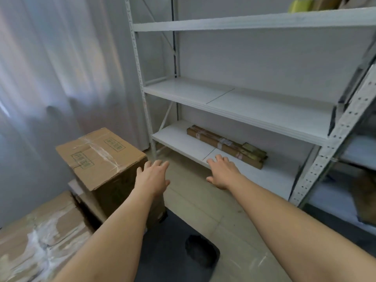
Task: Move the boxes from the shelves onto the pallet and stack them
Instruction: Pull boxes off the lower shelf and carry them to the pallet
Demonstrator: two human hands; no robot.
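My left hand (pixel 151 178) and right hand (pixel 221 174): both stretched forward with fingers straight and spread, holding nothing, the right one in front of the lowest shelf (pixel 183 139) of the white metal shelving rack (pixel 244 19). Long flat cardboard box (pixel 219 144): lying toward the back of that lowest shelf, pale labels on its top too small to read. Taped cardboard box (pixel 101 157): stacked at my left just beside the left hand, green framed print on its flaps blurred beyond reading; another taped box (pixel 40 237) sits nearer, lower left, before grey curtains (pixel 61 68).
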